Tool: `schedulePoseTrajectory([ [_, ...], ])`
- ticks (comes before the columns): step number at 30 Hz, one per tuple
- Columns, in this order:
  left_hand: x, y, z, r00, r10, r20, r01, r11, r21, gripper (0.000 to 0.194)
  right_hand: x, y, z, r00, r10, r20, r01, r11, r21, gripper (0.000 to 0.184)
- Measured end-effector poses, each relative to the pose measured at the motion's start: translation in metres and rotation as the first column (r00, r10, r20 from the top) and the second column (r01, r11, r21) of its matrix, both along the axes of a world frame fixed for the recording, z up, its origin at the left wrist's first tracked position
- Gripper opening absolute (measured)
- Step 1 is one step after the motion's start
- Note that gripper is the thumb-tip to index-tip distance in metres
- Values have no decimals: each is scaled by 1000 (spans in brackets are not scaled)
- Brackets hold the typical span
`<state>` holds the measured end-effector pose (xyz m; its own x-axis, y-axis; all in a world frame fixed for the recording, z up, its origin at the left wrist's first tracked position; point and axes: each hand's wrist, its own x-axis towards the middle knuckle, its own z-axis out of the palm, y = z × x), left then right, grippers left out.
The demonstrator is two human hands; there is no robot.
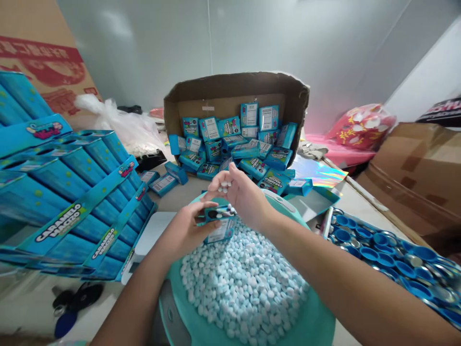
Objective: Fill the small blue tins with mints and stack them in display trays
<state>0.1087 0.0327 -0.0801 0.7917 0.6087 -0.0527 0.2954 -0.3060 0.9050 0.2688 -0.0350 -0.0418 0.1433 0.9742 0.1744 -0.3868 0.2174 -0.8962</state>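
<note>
My left hand point(189, 228) grips a small blue candy box point(220, 231) with its open end up, thumb on the near side. Just above it my right hand point(247, 194) is cupped around a few white candies point(225, 186). Some candies sit at the box's opening, below the right palm. Both hands are over a teal tub point(201, 331) heaped with pale blue and white candies point(248, 283). The inside of the held box is hidden.
Behind the tub, a cardboard carton point(302, 96) on its side spills small blue boxes point(252, 166). Stacked display trays point(82, 202) of blue boxes stand left, beside a white scale-like device point(153, 230). A tray of blue-rimmed metal pieces point(385, 254) lies right, near a brown carton point(414, 178).
</note>
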Motion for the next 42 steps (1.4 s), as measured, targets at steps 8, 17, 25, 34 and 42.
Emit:
schedulePoseTrajectory([
  [8, 0, 3, -1, 947, 280, 158, -287, 958, 20, 47, 14, -6, -15, 506, -295, 811, 339, 932, 127, 21],
  [17, -1, 1, -3, 955, 287, 74, -296, 943, 152, 43, 13, -8, -13, 154, -93, 984, 341, 939, 36, 18],
  [25, -3, -1, -3, 986, 167, 12, -166, 966, 199, 38, 5, -13, -8, 214, -37, 976, 295, 955, -28, 15],
  [34, -3, 0, -2, 994, 104, 27, -107, 976, 188, 35, -9, -7, -22, 694, -38, 719, 176, 977, -118, 9],
  [42, -4, 0, 1, 995, 77, 65, -87, 983, 162, 40, -15, -8, -26, 855, -227, 466, 239, 970, 35, 28],
])
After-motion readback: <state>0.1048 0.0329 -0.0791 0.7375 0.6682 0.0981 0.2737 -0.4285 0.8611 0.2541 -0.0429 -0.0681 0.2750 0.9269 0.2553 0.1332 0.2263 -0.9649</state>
